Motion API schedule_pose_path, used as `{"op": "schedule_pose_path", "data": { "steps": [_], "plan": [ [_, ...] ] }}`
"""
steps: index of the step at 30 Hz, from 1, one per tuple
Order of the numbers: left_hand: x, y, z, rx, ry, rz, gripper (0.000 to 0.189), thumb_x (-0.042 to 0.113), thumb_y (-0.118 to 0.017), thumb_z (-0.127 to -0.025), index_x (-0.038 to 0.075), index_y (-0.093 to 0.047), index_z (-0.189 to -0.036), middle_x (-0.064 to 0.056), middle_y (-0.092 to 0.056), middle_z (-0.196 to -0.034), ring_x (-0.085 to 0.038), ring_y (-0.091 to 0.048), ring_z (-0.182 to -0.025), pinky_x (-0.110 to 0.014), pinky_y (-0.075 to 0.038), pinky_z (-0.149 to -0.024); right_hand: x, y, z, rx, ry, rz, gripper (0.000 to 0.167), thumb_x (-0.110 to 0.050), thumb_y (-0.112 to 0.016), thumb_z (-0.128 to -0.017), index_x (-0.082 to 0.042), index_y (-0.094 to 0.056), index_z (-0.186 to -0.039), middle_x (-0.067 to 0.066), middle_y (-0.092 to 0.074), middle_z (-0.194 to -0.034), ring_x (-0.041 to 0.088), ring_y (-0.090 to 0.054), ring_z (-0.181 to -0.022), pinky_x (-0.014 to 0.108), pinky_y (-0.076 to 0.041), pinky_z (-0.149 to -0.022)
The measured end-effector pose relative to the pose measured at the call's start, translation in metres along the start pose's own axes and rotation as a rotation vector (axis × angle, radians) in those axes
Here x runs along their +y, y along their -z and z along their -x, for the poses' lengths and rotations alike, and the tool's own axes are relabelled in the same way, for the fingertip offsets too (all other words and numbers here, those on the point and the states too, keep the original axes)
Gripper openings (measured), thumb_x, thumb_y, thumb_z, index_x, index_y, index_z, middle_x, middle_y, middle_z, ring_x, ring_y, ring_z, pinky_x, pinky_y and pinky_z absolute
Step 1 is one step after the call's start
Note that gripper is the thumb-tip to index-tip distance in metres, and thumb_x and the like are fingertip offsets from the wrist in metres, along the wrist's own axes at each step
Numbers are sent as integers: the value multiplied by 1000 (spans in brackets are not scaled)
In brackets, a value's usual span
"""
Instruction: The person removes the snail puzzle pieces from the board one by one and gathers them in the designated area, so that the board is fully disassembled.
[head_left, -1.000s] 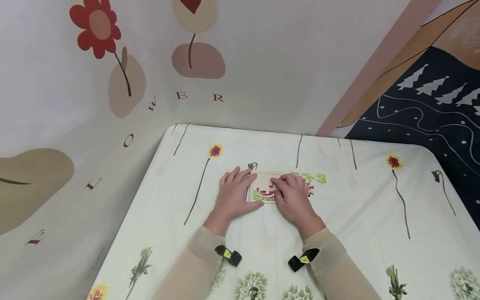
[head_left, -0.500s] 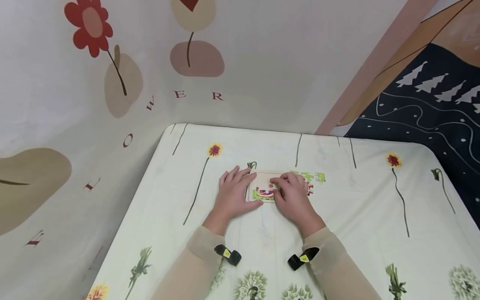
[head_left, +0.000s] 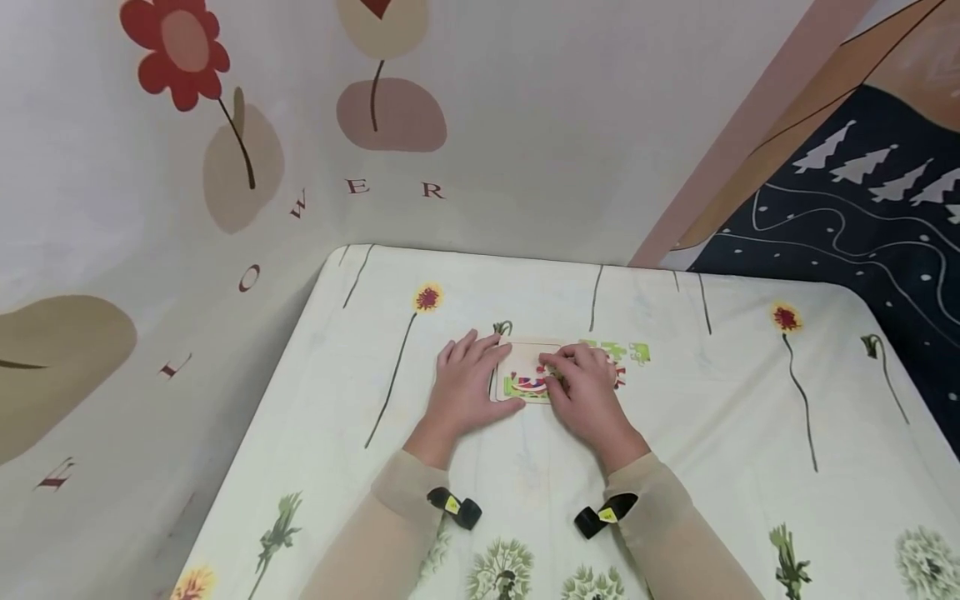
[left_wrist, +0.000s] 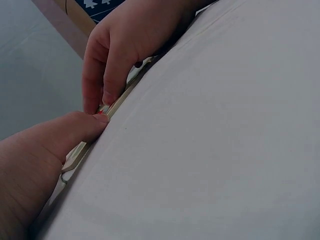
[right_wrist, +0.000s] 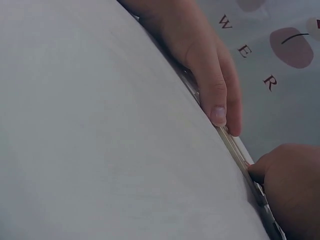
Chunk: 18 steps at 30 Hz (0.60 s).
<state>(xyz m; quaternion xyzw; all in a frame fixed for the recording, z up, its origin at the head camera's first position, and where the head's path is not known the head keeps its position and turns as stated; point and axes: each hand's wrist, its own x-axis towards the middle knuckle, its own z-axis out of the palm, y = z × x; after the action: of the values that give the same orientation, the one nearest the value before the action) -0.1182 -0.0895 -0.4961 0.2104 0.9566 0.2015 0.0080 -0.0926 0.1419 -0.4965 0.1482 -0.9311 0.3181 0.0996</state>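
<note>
A shallow jigsaw puzzle board (head_left: 517, 358) lies flat on the cloth in the head view, with colourful pieces set in its lower part. My left hand (head_left: 467, 383) rests along the board's left side, fingers spread and thumb at the near edge. Over the board's right part, my right hand (head_left: 587, 387) has thumb and index finger curled together at a puzzle piece (head_left: 551, 372), which they mostly hide. In the left wrist view the left thumb (left_wrist: 82, 126) touches the board's edge, close to the right fingertips. The right wrist view shows the board only edge-on.
Loose green puzzle pieces (head_left: 615, 351) lie beyond the right hand, with red-and-white ones (head_left: 619, 375) partly hidden beside it. A flower-patterned cloth (head_left: 712, 400) covers the table. A printed wall (head_left: 525, 167) stands behind it.
Both hands keep nearly the same place on the board; the right fingers shift only slightly. The whole head view drifts a little.
</note>
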Motion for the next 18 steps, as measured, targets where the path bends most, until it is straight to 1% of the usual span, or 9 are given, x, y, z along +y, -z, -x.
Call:
{"op": "schedule_pose_path", "data": {
  "steps": [4, 11, 18],
  "plan": [
    [1, -1, 0, -3, 2, 6, 88, 66, -78, -84, 23, -55, -157, -1, -41, -167, -34, -23, -159, -62, -16, -124, 1, 0, 1, 9, 18, -1, 34, -11, -73, -100, -10, -75, -134, 7, -60, -124, 32, -45, -114, 55, -29, -101],
    [1, -1, -1, -11, 5, -2, 88, 66, -77, -85, 23, -54, -158, 0, -40, -168, -33, -22, -159, -62, -15, -124, 1, 0, 2, 26, 36, 6, 37, -9, -75, -99, -8, -74, -136, 6, -60, -122, 31, -45, -109, 52, -29, -94],
    [1, -1, 0, 0, 1, 10, 87, 66, -77, -85, 22, -55, -157, 0, -41, -168, -34, -23, -159, -62, -16, -124, -1, 1, 2, 19, 21, 17, 39, -13, -77, -100, -9, -73, -139, 7, -61, -122, 31, -46, -109, 54, -29, -95]
  ]
}}
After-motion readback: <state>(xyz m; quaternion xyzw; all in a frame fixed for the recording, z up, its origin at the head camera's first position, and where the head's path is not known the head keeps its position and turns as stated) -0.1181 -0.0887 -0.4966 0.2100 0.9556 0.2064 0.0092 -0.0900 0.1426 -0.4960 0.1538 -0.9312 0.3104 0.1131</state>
